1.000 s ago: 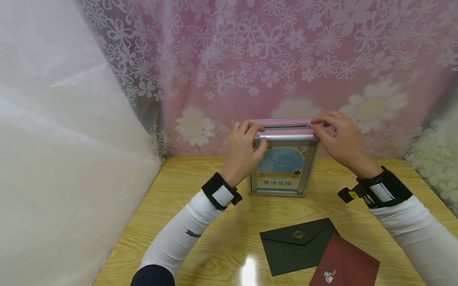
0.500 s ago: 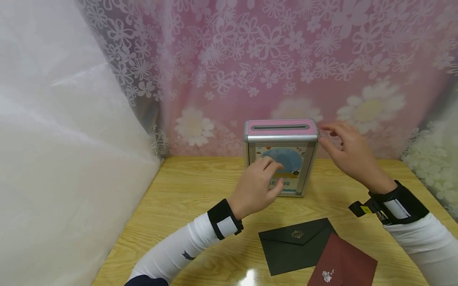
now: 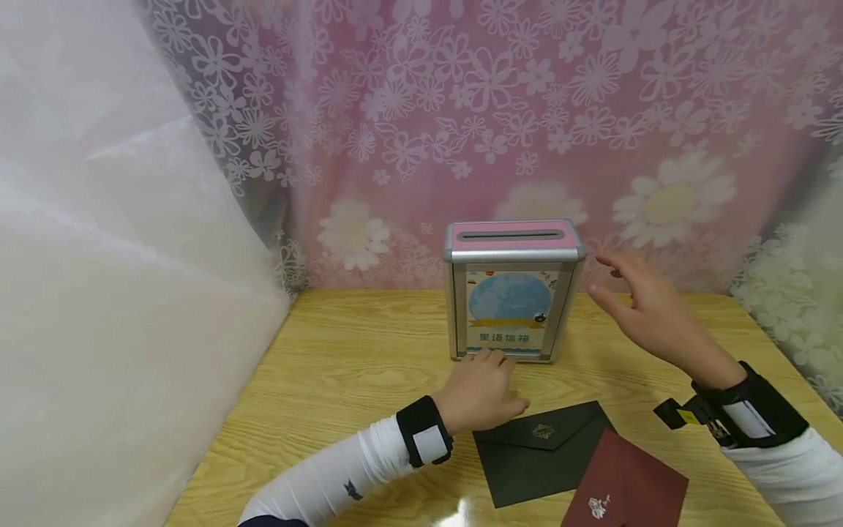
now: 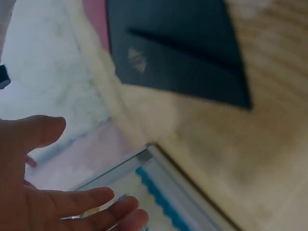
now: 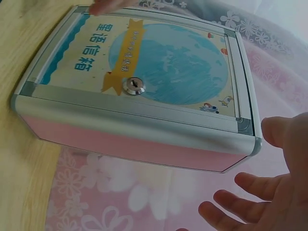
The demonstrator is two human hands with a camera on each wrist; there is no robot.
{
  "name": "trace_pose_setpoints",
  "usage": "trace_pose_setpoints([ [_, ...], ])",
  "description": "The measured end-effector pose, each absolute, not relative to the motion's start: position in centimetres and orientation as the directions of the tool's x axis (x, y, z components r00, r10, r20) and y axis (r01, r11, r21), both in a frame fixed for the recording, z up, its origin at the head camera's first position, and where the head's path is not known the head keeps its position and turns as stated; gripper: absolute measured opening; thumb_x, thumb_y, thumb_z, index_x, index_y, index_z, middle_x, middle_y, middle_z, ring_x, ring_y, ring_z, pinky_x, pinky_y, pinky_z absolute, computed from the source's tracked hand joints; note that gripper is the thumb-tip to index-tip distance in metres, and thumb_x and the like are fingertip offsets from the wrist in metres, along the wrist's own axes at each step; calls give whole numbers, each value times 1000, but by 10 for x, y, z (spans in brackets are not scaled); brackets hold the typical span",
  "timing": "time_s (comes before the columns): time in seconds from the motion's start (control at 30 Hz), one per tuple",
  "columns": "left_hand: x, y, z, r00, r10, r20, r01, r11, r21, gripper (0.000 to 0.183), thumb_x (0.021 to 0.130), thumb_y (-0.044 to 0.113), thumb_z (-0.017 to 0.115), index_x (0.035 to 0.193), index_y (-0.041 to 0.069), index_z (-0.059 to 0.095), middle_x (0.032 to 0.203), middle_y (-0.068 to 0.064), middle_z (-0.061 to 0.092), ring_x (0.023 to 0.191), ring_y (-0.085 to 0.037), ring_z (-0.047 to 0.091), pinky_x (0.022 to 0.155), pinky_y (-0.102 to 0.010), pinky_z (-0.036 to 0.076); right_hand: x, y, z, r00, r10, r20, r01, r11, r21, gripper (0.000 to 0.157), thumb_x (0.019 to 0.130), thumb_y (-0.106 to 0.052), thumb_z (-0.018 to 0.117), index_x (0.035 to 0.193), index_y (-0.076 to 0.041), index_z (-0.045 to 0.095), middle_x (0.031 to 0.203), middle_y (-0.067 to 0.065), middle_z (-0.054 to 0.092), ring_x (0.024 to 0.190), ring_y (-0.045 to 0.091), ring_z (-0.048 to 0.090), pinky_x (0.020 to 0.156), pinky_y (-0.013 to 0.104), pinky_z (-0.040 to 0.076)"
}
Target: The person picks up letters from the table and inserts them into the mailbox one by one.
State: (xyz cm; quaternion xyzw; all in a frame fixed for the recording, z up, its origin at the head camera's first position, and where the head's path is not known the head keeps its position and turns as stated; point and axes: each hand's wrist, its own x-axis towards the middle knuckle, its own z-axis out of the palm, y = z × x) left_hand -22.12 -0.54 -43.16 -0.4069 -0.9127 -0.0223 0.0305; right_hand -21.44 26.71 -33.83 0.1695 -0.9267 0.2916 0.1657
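A pink mailbox (image 3: 507, 307) with silver edges stands upright on the table, a slot (image 3: 511, 236) along its top. Its front panel carries a blue moon picture, and the right wrist view shows a round key lock (image 5: 134, 86) there. My left hand (image 3: 484, 391) is in front of the box's lower edge, fingers spread loosely and holding nothing. Just below its thumb lies a dark green envelope (image 3: 533, 461), partly covered by a red envelope (image 3: 626, 487). My right hand (image 3: 652, 315) hovers beside the box's upper right side, fingers apart, with nothing in it.
The wooden table (image 3: 356, 366) ends against a pink flowered curtain (image 3: 421, 132) just behind the box. A pale sheet (image 3: 99, 278) hangs along the left side, and lacy white cloth (image 3: 790, 293) borders the right.
Both hands have come away from the box's top. The left moved down towards the green envelope; the right drew back slightly right and down. Box and envelopes stay put.
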Motion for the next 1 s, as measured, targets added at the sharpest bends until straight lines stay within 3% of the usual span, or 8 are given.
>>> trace_pose_setpoints([
  [0.17, -216, 0, -453, -653, 757, -22, 757, 654, 5, 78, 84, 74, 43, 134, 15, 53, 131, -3, 50, 117, -18, 43, 89, -39, 47, -210, 273, -352, -915, -217, 340, -368, 795, -482, 64, 98, -38, 52, 149, -7, 28, 142, 25, 34, 119, 42, 36, 78, 65, 39],
  [0.37, -209, 6, -471, -620, 783, -46, 785, 619, -30, 73, 75, 80, 47, 118, 22, 62, 128, -2, 51, 112, -18, 46, 84, -39, 49, -207, 283, -368, -933, -230, 276, -343, 798, -496, 66, 97, -37, 53, 147, -1, 28, 142, 28, 32, 122, 45, 32, 83, 67, 37],
  [0.5, -205, 10, -476, -610, 790, -63, 792, 608, -51, 68, 73, 80, 51, 111, 24, 62, 118, 0, 52, 101, -14, 48, 76, -35, 48, -205, 288, -376, -940, -227, 256, -330, 798, -504, 68, 97, -38, 53, 147, 1, 27, 142, 30, 32, 124, 47, 29, 87, 69, 33],
  [0.73, -204, 14, -481, -619, 782, -75, 785, 612, -92, 73, 70, 80, 55, 114, 23, 61, 112, 2, 51, 95, -12, 47, 71, -31, 46, -201, 297, -395, -956, -217, 195, -288, 809, -512, 70, 97, -39, 53, 145, 4, 28, 141, 33, 30, 125, 51, 22, 88, 73, 26],
  [1.0, -211, 17, -486, -636, 768, -77, 771, 637, -7, 67, 68, 71, 67, 114, 24, 62, 98, 3, 53, 84, -11, 47, 66, -30, 43, -197, 300, -405, -962, -190, 196, -268, 803, -533, 69, 96, -40, 53, 145, 3, 30, 142, 32, 30, 127, 52, 19, 89, 73, 23],
])
